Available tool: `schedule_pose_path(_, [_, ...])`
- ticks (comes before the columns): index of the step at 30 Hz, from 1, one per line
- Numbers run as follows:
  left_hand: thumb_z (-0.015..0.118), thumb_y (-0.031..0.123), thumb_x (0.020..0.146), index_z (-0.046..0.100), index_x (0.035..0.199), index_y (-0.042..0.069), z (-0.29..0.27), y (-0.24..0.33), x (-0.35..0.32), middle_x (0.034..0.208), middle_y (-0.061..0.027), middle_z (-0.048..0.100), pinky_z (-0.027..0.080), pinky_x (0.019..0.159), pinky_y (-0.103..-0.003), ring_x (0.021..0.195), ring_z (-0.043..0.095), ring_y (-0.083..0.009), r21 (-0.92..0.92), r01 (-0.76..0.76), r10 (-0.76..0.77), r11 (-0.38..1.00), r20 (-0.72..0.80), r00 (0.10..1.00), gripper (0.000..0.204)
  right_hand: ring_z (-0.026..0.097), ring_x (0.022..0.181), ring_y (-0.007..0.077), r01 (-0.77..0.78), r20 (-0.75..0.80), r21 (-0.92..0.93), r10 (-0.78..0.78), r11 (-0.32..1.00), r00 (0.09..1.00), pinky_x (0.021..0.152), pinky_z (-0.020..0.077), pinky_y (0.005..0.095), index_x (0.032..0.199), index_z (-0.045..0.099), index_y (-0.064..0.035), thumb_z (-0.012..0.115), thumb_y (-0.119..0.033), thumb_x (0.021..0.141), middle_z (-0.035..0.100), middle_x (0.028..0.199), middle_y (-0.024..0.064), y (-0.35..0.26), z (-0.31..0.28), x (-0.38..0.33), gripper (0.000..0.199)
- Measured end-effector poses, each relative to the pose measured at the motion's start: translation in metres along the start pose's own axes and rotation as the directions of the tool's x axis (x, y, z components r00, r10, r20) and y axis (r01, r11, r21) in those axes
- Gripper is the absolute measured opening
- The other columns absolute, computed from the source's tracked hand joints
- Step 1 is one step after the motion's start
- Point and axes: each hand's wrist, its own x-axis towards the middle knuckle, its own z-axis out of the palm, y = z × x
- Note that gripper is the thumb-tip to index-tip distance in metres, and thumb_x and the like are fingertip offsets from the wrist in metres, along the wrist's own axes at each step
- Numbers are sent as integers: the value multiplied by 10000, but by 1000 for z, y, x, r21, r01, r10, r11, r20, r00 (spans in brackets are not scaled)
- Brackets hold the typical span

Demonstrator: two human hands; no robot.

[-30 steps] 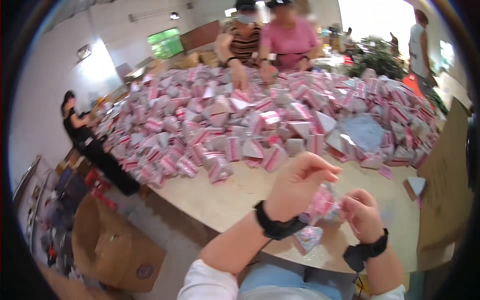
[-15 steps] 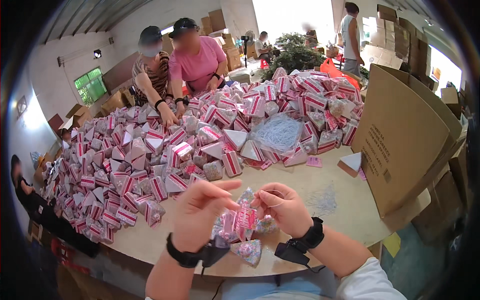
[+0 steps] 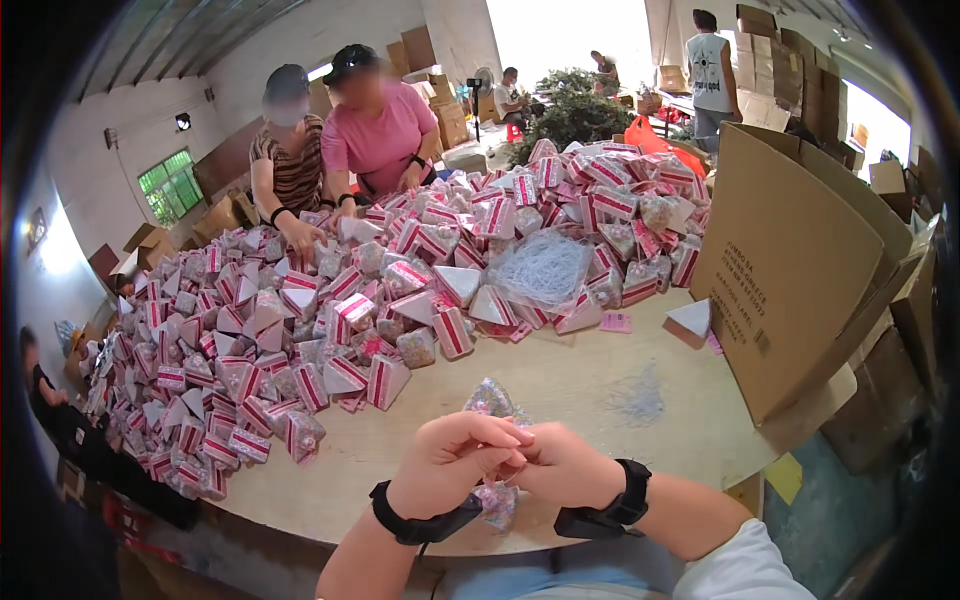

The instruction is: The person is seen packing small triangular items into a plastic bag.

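Pale desk (image 3: pixel 560 380) beneath, left hand (image 3: pixel 445 465) and right hand (image 3: pixel 570 462) pinched together by glittery bags (image 3: pixel 490 398), likely for control, any hold hidden.

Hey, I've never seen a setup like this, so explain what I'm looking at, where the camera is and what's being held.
There's no machine: a person works bare-handed, and a wide camera on their head looks down, bending straight edges. The left hand and right hand meet at the fingertips, beside sparkly packets; whatever they may hold is hidden. On the table lie a big heap of packets, a clear bag of thin strings and loose strings.
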Motion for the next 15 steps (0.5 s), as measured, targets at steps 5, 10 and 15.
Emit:
schedule_pose_path(5, [533, -44, 873, 565, 930, 5, 1, -7, -7, 890, -158, 634, 497, 657, -260, 756, 621, -168, -22, -52, 51, 998, -73, 996, 81, 534, 720, 70, -144, 59, 329, 132, 933, 990, 652, 454, 248, 941, 621, 10, 560, -90, 870, 615, 788, 13, -9, 5, 1, 137])
schedule_pose_path(10, [540, -39, 872, 558, 922, 9, 2, -19, -10, 838, -126, 637, 497, 735, -305, 808, 618, -182, -42, -108, 95, 993, -245, 965, 72, 543, 702, 62, -80, -110, 290, 116, 954, 987, 598, 462, 240, 975, 602, 13, 590, -89, 860, 602, 854, 34, -6, 11, -1, 154])
schedule_pose_path(15, [564, -7, 873, 558, 925, 12, 11, -23, -6, 851, -121, 642, 494, 769, -301, 824, 619, -176, -196, -138, 69, 971, -323, 944, 56, 582, 675, 158, 332, -419, -334, -455, 882, 786, 575, 479, 272, 1044, 577, -38, 670, -58, 783, 560, 906, 74, -7, 14, -6, 278])
